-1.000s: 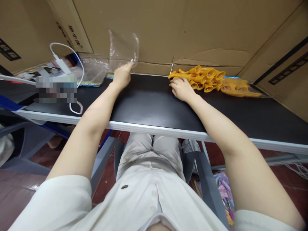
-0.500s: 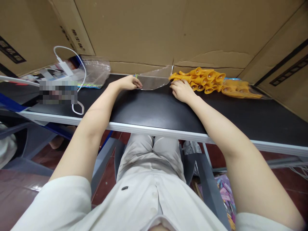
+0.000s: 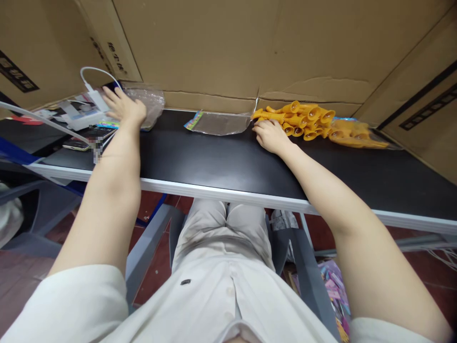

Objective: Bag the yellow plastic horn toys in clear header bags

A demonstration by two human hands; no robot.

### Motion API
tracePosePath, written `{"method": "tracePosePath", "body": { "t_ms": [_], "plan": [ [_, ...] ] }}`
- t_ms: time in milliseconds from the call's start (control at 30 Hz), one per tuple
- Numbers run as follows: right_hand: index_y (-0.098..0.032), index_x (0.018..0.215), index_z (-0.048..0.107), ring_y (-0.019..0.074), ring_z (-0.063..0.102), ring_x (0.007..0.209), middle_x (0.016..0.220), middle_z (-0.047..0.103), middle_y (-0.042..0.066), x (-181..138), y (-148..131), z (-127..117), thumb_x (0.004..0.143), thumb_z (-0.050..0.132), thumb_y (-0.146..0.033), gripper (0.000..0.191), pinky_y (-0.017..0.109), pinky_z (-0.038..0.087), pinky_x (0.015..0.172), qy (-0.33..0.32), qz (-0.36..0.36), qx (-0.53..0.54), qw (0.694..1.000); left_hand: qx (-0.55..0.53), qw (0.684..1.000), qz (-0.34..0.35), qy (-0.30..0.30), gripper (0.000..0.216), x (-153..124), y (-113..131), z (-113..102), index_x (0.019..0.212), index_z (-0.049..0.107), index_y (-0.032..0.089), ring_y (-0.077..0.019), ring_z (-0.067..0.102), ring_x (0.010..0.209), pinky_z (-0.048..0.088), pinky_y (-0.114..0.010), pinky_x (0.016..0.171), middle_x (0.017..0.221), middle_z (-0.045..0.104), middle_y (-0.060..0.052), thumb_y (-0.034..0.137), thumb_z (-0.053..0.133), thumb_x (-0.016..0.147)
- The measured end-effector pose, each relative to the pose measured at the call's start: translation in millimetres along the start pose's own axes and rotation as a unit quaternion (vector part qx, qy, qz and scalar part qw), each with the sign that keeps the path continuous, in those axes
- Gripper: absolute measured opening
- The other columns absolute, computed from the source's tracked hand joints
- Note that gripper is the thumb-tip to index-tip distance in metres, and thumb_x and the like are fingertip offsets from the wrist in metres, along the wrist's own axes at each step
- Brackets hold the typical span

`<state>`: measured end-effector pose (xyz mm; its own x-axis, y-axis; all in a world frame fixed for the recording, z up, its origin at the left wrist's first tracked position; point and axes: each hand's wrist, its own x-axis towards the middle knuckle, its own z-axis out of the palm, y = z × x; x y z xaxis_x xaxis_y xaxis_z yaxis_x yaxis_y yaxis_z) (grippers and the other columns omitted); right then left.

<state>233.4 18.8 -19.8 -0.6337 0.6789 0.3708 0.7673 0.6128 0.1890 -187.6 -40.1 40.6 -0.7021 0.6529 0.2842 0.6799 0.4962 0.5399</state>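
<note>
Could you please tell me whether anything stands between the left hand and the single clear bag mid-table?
Only something low: the right end of the bag pile lies beside the left hand, and then the black tabletop runs to the single bag.

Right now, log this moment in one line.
left hand: spread, near clear plastic bags | right hand: at piled yellow horn-shaped plastic pieces | single clear plastic bag: flat on black tabletop, between hands

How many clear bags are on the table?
At least 3: left bag beside the left hand, flat middle bag, and right bag holding orange pieces. More may be hidden, especially at left.
</note>
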Motion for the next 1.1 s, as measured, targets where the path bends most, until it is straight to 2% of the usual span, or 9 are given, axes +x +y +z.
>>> {"method": "tracePosePath", "body": {
  "t_ms": [200,467,567,633,767,833,933,1000,1100],
  "plan": [
    [-0.012,0.137,0.075,0.0381,0.058,0.136,0.146,0.067,0.023,0,0,-1,0.100,0.039,-0.015,0.052,0.060,0.039,0.114,-0.009,0.006,-0.002,1.000,0.017,0.998,-0.024,-0.061,0.093,12,-50,9,0.174,0.009,-0.004,-0.0416,-0.010,0.173,0.013,-0.082,0.131,0.186,-0.014,-0.021,0.053,0.024,0.102],
    [-0.015,0.137,0.075,0.0379,0.059,0.135,0.144,0.069,0.021,-1,3,1,0.100,0.039,-0.015,0.051,0.060,0.040,0.113,-0.001,-0.001,0.007,1.000,-0.005,0.999,-0.009,-0.045,0.094,21,-58,14,0.176,0.011,0.003,-0.0334,-0.005,0.174,0.012,-0.070,0.138,0.188,-0.010,-0.012,0.061,0.025,0.103],
    [-0.014,0.137,0.075,0.0383,0.058,0.136,0.145,0.069,0.022,0,5,4,0.100,0.039,-0.015,0.052,0.061,0.039,0.113,0.003,0.002,0.011,1.000,-0.001,1.000,0.015,-0.008,0.081,18,-38,16,0.174,0.013,0.003,-0.0301,-0.002,0.174,0.006,-0.063,0.140,0.188,-0.006,-0.012,0.049,0.029,0.109],
    [-0.013,0.138,0.075,0.0383,0.059,0.136,0.146,0.068,0.021,0,5,6,0.100,0.038,-0.015,0.053,0.060,0.039,0.114,0.002,0.005,0.013,1.000,-0.026,0.994,0.099,0.043,0.070,8,-13,18,0.172,0.022,0.003,-0.0283,0.007,0.174,0.006,-0.058,0.141,0.188,0.006,-0.014,0.037,0.031,0.112],
    [-0.014,0.141,0.074,0.0400,0.059,0.136,0.148,0.068,0.022,0,3,4,0.099,0.039,-0.015,0.055,0.063,0.039,0.114,-0.003,0.003,0.011,1.000,-0.037,0.969,0.245,0.017,0.058,-20,48,25,0.166,0.037,0.007,-0.0215,0.008,0.173,0.008,-0.050,0.142,0.188,0.015,-0.009,0.026,0.038,0.112],
    [-0.013,0.143,0.073,0.0412,0.059,0.137,0.149,0.067,0.022,0,2,1,0.099,0.039,-0.015,0.055,0.064,0.039,0.113,-0.009,0.003,0.008,1.000,-0.031,0.947,0.318,-0.015,0.055,-32,74,36,0.164,0.042,0.013,-0.0175,0.013,0.172,0.016,-0.047,0.141,0.185,0.026,-0.004,0.022,0.036,0.110],
    [-0.012,0.141,0.073,0.0399,0.058,0.139,0.150,0.066,0.023,-1,1,-1,0.100,0.038,-0.015,0.055,0.062,0.039,0.116,-0.018,0.005,0.002,1.000,-0.001,0.916,0.379,-0.131,0.058,-44,99,61,0.161,0.053,0.015,-0.0229,0.044,0.161,0.030,-0.041,0.136,0.169,0.055,-0.009,0.020,0.044,0.104],
    [-0.011,0.140,0.073,0.0387,0.058,0.140,0.150,0.066,0.023,-1,1,-1,0.101,0.037,-0.016,0.054,0.061,0.039,0.118,-0.023,0.008,0.000,1.000,0.042,0.903,0.365,-0.222,0.063,-47,103,79,0.165,0.049,0.010,-0.0257,0.049,0.159,0.035,-0.039,0.133,0.169,0.055,-0.014,0.026,0.046,0.105],
    [-0.011,0.143,0.071,0.0393,0.055,0.144,0.152,0.064,0.024,0,1,3,0.101,0.036,-0.017,0.055,0.064,0.036,0.121,-0.016,0.020,-0.005,1.000,0.119,0.877,0.346,-0.312,0.068,-48,96,99,0.172,0.037,0.005,-0.0257,0.032,0.169,0.025,-0.035,0.137,0.180,0.034,-0.019,0.036,0.039,0.110]
  ]
}}
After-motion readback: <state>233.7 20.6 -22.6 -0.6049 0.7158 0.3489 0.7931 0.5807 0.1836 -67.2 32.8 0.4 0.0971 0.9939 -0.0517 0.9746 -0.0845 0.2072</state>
